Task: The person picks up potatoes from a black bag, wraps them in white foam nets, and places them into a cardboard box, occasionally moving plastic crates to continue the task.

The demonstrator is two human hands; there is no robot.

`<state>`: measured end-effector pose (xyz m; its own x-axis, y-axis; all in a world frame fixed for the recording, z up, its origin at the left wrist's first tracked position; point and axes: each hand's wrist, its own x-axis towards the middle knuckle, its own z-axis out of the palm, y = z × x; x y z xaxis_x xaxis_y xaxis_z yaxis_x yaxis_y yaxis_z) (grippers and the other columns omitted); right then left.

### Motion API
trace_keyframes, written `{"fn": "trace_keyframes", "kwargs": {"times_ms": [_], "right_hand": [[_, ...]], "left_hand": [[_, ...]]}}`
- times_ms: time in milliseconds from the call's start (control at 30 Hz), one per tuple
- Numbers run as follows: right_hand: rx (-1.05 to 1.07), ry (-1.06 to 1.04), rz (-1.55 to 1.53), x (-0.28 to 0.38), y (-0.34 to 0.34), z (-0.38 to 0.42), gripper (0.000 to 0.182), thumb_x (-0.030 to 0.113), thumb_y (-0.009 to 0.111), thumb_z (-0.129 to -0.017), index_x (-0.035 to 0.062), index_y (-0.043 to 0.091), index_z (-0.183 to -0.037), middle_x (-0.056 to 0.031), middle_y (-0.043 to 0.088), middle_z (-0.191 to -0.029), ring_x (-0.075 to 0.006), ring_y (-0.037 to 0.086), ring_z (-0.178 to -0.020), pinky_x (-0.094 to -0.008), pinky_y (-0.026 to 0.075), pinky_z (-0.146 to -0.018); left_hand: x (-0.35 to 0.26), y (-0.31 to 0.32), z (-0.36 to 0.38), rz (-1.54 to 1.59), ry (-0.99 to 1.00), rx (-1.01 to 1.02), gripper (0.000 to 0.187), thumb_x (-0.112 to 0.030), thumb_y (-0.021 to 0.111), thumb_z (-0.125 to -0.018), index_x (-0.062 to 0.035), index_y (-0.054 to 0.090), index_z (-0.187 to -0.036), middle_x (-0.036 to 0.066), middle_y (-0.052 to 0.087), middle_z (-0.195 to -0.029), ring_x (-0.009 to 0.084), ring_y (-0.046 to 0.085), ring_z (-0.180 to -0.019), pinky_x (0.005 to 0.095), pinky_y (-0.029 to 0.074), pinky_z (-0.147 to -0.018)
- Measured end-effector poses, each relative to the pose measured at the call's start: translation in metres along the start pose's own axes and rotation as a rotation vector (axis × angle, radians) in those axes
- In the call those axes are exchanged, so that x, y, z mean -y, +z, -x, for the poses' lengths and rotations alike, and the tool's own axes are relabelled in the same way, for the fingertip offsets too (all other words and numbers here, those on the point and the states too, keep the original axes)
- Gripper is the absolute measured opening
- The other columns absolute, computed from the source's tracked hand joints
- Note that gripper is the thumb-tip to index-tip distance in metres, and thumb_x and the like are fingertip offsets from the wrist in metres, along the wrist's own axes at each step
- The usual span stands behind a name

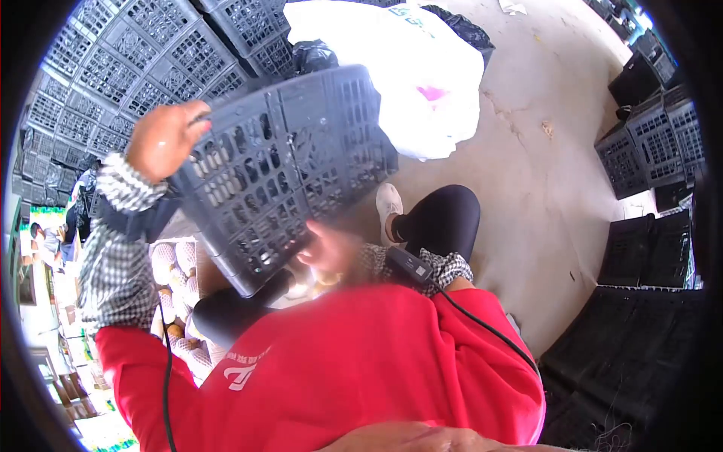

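A dark grey plastic crate (pixel 282 162) with slotted sides is tilted in front of my body. My left hand (pixel 164 142) grips its upper left edge, with the fingers curled over the rim. My right hand (pixel 329 248) is at the crate's lower edge, blurred by motion, with a finger or thumb against the slots; its grip is partly hidden. Below the crate, at the left, lie several items in white foam netting (pixel 184 282). A large white plastic bag (pixel 429 83) stands just behind the crate.
Stacked dark crates (pixel 135 60) fill the upper left. More crates stand at the right (pixel 651 147) and lower right (pixel 625 331). Black plastic bags (pixel 461 29) lie behind the white bag. My legs (pixel 444 218) are bent below the crate, on the concrete floor (pixel 542 181).
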<state>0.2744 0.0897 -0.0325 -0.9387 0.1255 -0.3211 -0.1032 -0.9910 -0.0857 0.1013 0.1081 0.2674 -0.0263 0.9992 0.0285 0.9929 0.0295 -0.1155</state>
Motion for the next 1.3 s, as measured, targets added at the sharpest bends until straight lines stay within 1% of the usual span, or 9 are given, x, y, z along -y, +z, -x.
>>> {"fn": "trace_keyframes", "kwargs": {"times_ms": [267,400,533,767,833,1167,1200,1267,1300], "right_hand": [[0.636,0.190,-0.052,-0.015,0.090,-0.015,0.023,0.030,0.049,-0.084,0.0098,0.050,-0.095,-0.0089,0.052,-0.112,-0.0198,0.050,-0.105,-0.0354,0.046,-0.077],[0.698,0.285,-0.030,-0.030,0.136,-0.017,0.020,0.025,0.042,-0.084,0.0092,0.050,-0.094,-0.0088,0.055,-0.104,-0.0195,0.052,-0.099,-0.0376,0.046,-0.077],[0.751,0.308,0.083,-0.050,0.175,-0.015,0.023,0.025,0.034,-0.087,0.0097,0.049,-0.094,-0.0063,0.055,-0.105,-0.0190,0.050,-0.102,-0.0380,0.044,-0.080],[0.766,0.399,0.143,-0.068,0.191,-0.005,0.029,0.023,0.033,-0.088,0.0050,0.048,-0.104,-0.0102,0.056,-0.104,-0.0215,0.054,-0.096,-0.0361,0.047,-0.076],[0.716,0.393,0.114,-0.074,0.188,-0.009,0.029,0.022,0.034,-0.087,0.0035,0.048,-0.104,-0.0107,0.057,-0.101,-0.0217,0.054,-0.095,-0.0368,0.047,-0.077],[0.663,0.019,0.058,-0.044,0.156,0.038,0.027,0.023,0.038,-0.084,0.0054,0.050,-0.100,-0.0123,0.061,-0.090,-0.0253,0.058,-0.081,-0.0385,0.047,-0.074],[0.616,-0.039,0.056,-0.023,0.142,0.042,0.026,0.023,0.040,-0.084,0.0047,0.050,-0.099,-0.0147,0.060,-0.090,-0.0275,0.059,-0.080,-0.0388,0.048,-0.072],[0.588,-0.196,-0.005,0.023,0.116,0.075,0.024,0.023,0.042,-0.084,0.0037,0.050,-0.097,-0.0157,0.059,-0.087,-0.0287,0.058,-0.083,-0.0395,0.048,-0.073],[0.604,-0.271,-0.060,0.044,0.100,0.086,0.025,0.023,0.044,-0.083,0.0029,0.048,-0.098,-0.0161,0.058,-0.089,-0.0288,0.058,-0.085,-0.0406,0.046,-0.078]], "left_hand": [[-0.076,-0.149,0.053,-0.586,0.217,-0.304,0.024,-0.012,0.052,-0.081,0.0014,0.055,-0.100,0.019,0.058,-0.095,0.0326,0.055,-0.084,0.0345,0.043,-0.073],[-0.144,-0.197,0.084,-0.874,0.056,-0.088,0.031,-0.024,0.059,-0.078,-0.0073,0.059,-0.103,0.021,0.059,-0.071,0.0318,0.060,-0.060,0.0381,0.046,-0.051],[-0.125,-0.209,0.119,-0.636,-0.022,-0.321,0.023,-0.019,0.057,-0.079,-0.0064,0.061,-0.098,0.020,0.059,-0.069,0.0328,0.059,-0.059,0.0381,0.045,-0.051],[-0.142,-0.241,0.138,-0.882,-0.195,-0.117,0.021,-0.020,0.056,-0.080,-0.0068,0.062,-0.094,0.017,0.061,-0.075,0.0317,0.060,-0.062,0.0373,0.046,-0.053],[-0.102,-0.220,0.157,-0.723,-0.113,-0.377,0.020,-0.020,0.056,-0.080,-0.0082,0.062,-0.095,0.016,0.062,-0.074,0.0309,0.060,-0.062,0.0370,0.047,-0.053],[-0.042,-0.210,0.170,-0.795,0.361,-0.638,0.023,-0.012,0.051,-0.082,0.0010,0.056,-0.100,0.018,0.056,-0.100,0.0308,0.054,-0.088,0.0334,0.042,-0.075],[-0.058,-0.208,0.156,-0.857,0.371,-0.660,0.024,-0.011,0.051,-0.082,0.0020,0.055,-0.101,0.019,0.056,-0.103,0.0308,0.054,-0.091,0.0330,0.042,-0.077],[-0.169,-0.202,0.130,-1.186,0.162,-0.611,0.026,-0.030,0.056,-0.079,-0.0111,0.062,-0.097,0.014,0.063,-0.075,0.0266,0.061,-0.059,0.0324,0.049,-0.052],[-0.149,-0.199,0.097,-0.904,0.359,-0.697,0.026,-0.022,0.053,-0.081,-0.0067,0.058,-0.101,0.016,0.060,-0.087,0.0282,0.059,-0.073,0.0333,0.046,-0.065]]}}
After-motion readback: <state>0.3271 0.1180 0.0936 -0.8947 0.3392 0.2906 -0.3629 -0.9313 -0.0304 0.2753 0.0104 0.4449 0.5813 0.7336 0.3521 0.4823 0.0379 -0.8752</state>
